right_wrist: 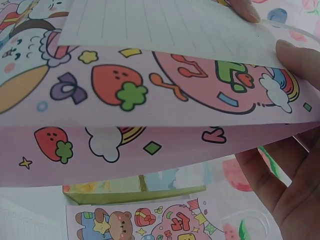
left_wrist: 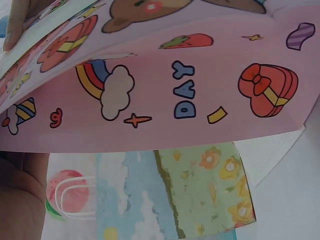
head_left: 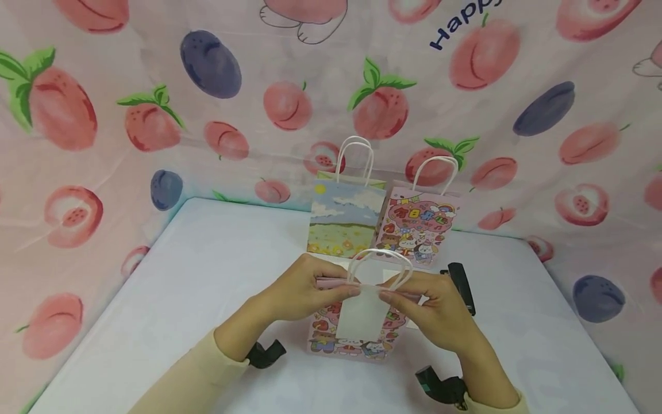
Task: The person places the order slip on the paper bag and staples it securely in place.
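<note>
A small pink cartoon-print paper gift bag (head_left: pixel 323 347) with white handles is held up over the white table. A white slip of paper (head_left: pixel 362 319), lined in the right wrist view, lies against its front at the top edge. My left hand (head_left: pixel 302 290) grips the bag's top edge on the left, thumb in front by the slip's corner. On the right, my right hand (head_left: pixel 437 305) pinches the same edge, its thumb at the slip's other corner. Fingers (right_wrist: pixel 265 180) of the right hand reach behind the bag. The bag's pink side panel (left_wrist: pixel 150 105) fills much of the left wrist view.
Behind the hands stand a landscape-print gift bag (head_left: pixel 343 215) and another pink cartoon gift bag (head_left: pixel 419 227). A black stapler (head_left: pixel 461 288) lies to the right of my right hand. White paper (left_wrist: pixel 270 157) lies on the table beyond the held bag. A fruit-print cloth (head_left: pixel 320 75) hangs at the back.
</note>
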Demonstrator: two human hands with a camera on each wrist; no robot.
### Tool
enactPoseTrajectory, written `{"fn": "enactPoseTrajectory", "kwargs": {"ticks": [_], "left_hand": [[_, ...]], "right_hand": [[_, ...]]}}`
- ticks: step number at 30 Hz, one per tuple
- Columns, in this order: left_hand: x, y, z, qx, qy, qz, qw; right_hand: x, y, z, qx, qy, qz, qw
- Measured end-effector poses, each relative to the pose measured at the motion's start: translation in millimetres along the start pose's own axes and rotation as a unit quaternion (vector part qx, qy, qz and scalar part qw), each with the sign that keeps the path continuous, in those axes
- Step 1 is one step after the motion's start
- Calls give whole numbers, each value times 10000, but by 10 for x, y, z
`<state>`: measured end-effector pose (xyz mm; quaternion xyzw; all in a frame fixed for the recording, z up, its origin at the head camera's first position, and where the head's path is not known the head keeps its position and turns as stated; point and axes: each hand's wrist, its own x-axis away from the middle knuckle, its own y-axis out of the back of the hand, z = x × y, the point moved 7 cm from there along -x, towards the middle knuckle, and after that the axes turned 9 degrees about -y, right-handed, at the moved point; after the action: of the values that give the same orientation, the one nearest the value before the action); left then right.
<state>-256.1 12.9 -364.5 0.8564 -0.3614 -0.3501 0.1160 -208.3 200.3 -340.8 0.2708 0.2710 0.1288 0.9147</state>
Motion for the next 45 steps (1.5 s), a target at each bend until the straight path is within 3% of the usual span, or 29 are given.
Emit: {"fn": "enactPoseTrajectory", "kwargs": {"ticks": [6, 13, 18, 27, 35, 40, 45], "left_hand": [[-2, -17, -26, -178, -509, 24, 9985], [7, -24, -61, -618, -1235, 156, 9903], [37, -45, -27, -655, -1346, 156, 9886], [52, -55, -29, -561, -1664, -174, 9843], [52, -53, -42, -674, -1816, -328, 9805], [56, -54, -45, -756, -1848, -319, 9794], [33, -45, -64, -863, -1878, -276, 9780]], "right_hand": [[22, 20, 20, 68, 53, 56, 9999], [13, 10, 0, 20, 13, 65, 10000], [30, -22, -53, -120, -25, 76, 9999], [51, -24, -52, -135, -51, 118, 9998], [44, 111, -80, -30, -289, 229, 9993], [106, 387, -164, -414, -368, -151, 9984], [141, 741, -392, -330, -1005, -1034, 9890]]}}
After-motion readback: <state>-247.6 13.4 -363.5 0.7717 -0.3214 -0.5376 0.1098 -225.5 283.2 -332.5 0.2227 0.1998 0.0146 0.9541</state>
